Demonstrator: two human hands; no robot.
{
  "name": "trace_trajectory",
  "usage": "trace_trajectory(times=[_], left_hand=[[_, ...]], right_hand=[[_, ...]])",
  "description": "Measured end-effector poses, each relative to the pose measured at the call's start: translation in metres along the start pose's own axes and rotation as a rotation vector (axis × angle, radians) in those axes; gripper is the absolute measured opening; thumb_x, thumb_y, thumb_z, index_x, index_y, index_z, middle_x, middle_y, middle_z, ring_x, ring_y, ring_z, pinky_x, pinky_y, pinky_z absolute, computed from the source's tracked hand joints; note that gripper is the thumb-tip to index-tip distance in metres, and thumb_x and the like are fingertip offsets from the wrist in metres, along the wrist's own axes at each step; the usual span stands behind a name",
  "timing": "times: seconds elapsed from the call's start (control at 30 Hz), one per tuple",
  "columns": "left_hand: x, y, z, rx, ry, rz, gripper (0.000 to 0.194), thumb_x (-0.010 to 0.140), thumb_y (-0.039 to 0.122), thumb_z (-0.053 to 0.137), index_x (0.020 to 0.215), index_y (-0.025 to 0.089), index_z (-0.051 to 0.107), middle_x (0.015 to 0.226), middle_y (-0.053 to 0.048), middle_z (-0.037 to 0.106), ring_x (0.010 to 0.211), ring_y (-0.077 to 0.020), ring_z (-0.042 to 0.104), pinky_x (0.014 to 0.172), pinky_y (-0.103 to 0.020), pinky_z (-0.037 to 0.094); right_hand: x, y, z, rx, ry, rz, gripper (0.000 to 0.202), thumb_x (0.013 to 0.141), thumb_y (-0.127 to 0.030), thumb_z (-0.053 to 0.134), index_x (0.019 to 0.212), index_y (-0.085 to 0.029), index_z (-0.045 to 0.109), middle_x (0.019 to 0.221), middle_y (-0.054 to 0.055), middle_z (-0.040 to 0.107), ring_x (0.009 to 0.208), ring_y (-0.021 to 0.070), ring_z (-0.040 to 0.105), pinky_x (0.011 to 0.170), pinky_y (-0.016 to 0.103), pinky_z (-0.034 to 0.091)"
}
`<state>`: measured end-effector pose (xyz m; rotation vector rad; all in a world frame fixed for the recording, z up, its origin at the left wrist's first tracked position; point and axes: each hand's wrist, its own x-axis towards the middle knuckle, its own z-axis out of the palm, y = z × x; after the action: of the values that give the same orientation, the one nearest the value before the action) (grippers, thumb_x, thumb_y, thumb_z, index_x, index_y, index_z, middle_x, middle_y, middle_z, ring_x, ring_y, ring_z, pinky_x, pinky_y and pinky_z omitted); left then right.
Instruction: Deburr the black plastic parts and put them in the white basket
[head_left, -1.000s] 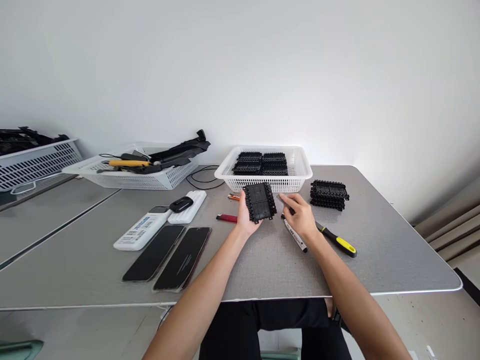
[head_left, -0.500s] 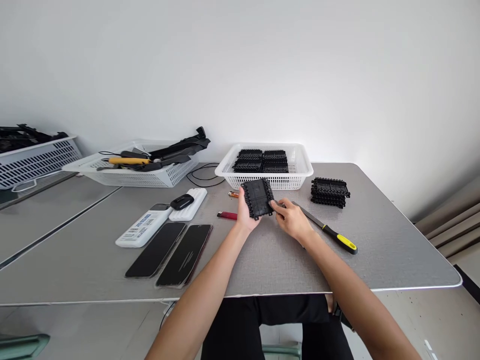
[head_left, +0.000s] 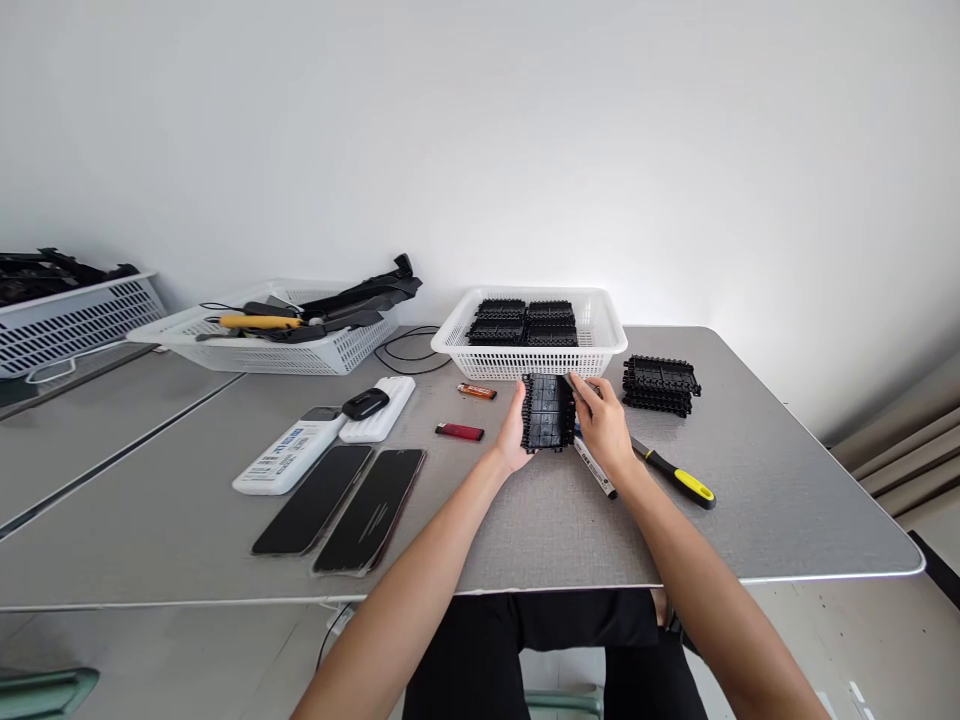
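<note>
A rectangular black plastic panel (head_left: 548, 412) with toothed side edges is held up above the table. My left hand (head_left: 513, 436) grips it by the left edge, fingers behind and thumb along the side. At its upper right corner, my right hand (head_left: 604, 425) is closed on the edge; whether a small tool also sits in those fingers is hidden. Beneath the right hand lies a white marker (head_left: 596, 470) with a black end. A file with a black and yellow handle (head_left: 681, 480) rests beside the right wrist, its blade partly covered.
A white basket (head_left: 529, 362) holds several similar panels. More panels are stacked (head_left: 660, 385) at the right. Two lighters, orange (head_left: 477, 391) and red (head_left: 459, 432), lie left of my hands. Phones (head_left: 370, 510), power banks (head_left: 281, 455) and a basket of tools (head_left: 330, 352) stand farther left.
Both hands and the panel have shifted right, and the panel now stands straighter. My right fingers have gone from its lower right corner to the upper right. The lighters and marker show more fully.
</note>
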<state>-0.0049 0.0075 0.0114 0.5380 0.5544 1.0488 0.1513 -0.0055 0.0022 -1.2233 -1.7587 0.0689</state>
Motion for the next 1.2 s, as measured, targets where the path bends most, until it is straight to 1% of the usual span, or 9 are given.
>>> trace_trajectory(times=[0.13, 0.23, 0.3, 0.4, 0.53, 0.63, 0.87, 1.03, 1.2], left_hand=[[0.0, 0.006, -0.003, -0.032, 0.088, 0.08, 0.062, 0.093, 0.064, 0.037, 0.116, 0.015, 0.068, 0.101, -0.012, 0.076, 0.099, -0.0253, 0.07, 0.091, -0.039, 0.055], [0.001, 0.017, -0.011, -0.076, 0.191, 0.198, 0.062, 0.091, 0.066, 0.039, 0.107, 0.016, 0.071, 0.095, -0.01, 0.076, 0.094, -0.0243, 0.071, 0.086, -0.036, 0.057], [0.002, 0.024, -0.017, -0.109, 0.243, 0.261, 0.058, 0.091, 0.066, 0.041, 0.106, 0.018, 0.071, 0.092, -0.008, 0.076, 0.089, -0.0224, 0.071, 0.082, -0.034, 0.058], [0.003, 0.027, -0.021, -0.128, 0.274, 0.303, 0.057, 0.091, 0.066, 0.041, 0.107, 0.02, 0.071, 0.092, -0.006, 0.076, 0.082, -0.02, 0.071, 0.078, -0.032, 0.058], [0.003, 0.018, -0.014, -0.067, 0.225, 0.22, 0.062, 0.09, 0.068, 0.042, 0.112, 0.017, 0.07, 0.098, -0.009, 0.076, 0.092, -0.0229, 0.071, 0.086, -0.035, 0.057], [0.003, 0.004, -0.007, -0.024, 0.128, 0.135, 0.064, 0.09, 0.067, 0.041, 0.123, 0.018, 0.066, 0.11, -0.01, 0.074, 0.106, -0.0257, 0.068, 0.096, -0.039, 0.053], [0.004, -0.02, -0.001, 0.036, -0.01, 0.026, 0.061, 0.094, 0.062, 0.039, 0.135, 0.022, 0.058, 0.125, -0.011, 0.069, 0.122, -0.0263, 0.06, 0.108, -0.042, 0.044], [0.004, -0.025, 0.002, 0.068, 0.007, 0.055, 0.058, 0.095, 0.059, 0.039, 0.131, 0.021, 0.062, 0.127, -0.011, 0.067, 0.126, -0.0255, 0.057, 0.11, -0.039, 0.042], [0.002, -0.034, 0.004, 0.102, 0.058, 0.14, 0.054, 0.095, 0.055, 0.044, 0.13, 0.019, 0.062, 0.127, -0.011, 0.067, 0.127, -0.0247, 0.056, 0.11, -0.037, 0.041]], right_hand=[[-0.003, -0.007, 0.004, -0.159, -0.221, -0.072, 0.055, 0.092, -0.012, 0.038, 0.146, -0.019, 0.047, 0.123, 0.014, 0.055, 0.095, 0.0233, 0.062, 0.079, 0.034, 0.054], [-0.006, -0.013, 0.006, -0.232, -0.375, -0.167, 0.052, 0.09, -0.012, 0.043, 0.14, -0.019, 0.055, 0.118, 0.012, 0.059, 0.084, 0.0207, 0.063, 0.073, 0.03, 0.053], [-0.008, -0.014, 0.006, -0.23, -0.435, -0.212, 0.044, 0.089, -0.012, 0.046, 0.128, -0.02, 0.065, 0.109, 0.009, 0.062, 0.078, 0.0181, 0.063, 0.07, 0.027, 0.051], [-0.008, -0.013, 0.005, -0.138, -0.349, -0.203, 0.035, 0.09, -0.013, 0.047, 0.113, -0.02, 0.073, 0.099, 0.007, 0.064, 0.076, 0.0162, 0.063, 0.07, 0.026, 0.051], [-0.004, -0.009, 0.004, 0.047, -0.023, -0.096, 0.038, 0.097, -0.02, 0.044, 0.128, -0.02, 0.065, 0.112, 0.01, 0.06, 0.089, 0.0181, 0.063, 0.076, 0.029, 0.054], [-0.001, -0.01, 0.004, 0.105, 0.069, -0.071, 0.036, 0.099, -0.025, 0.045, 0.13, -0.02, 0.063, 0.112, 0.011, 0.058, 0.093, 0.0186, 0.062, 0.081, 0.031, 0.055], [-0.001, -0.012, 0.0, -0.082, 0.011, -0.018, 0.035, 0.097, -0.018, 0.045, 0.127, -0.021, 0.065, 0.114, 0.009, 0.061, 0.095, 0.0196, 0.063, 0.082, 0.03, 0.054], [0.0, -0.021, -0.002, -0.336, -0.107, 0.003, 0.036, 0.098, -0.018, 0.045, 0.129, -0.021, 0.064, 0.119, 0.011, 0.06, 0.085, 0.0196, 0.064, 0.067, 0.026, 0.049], [0.004, -0.031, -0.003, -0.447, -0.178, 0.118, 0.036, 0.098, -0.02, 0.046, 0.13, -0.016, 0.062, 0.115, 0.013, 0.059, 0.076, 0.0193, 0.062, 0.06, 0.027, 0.045]])
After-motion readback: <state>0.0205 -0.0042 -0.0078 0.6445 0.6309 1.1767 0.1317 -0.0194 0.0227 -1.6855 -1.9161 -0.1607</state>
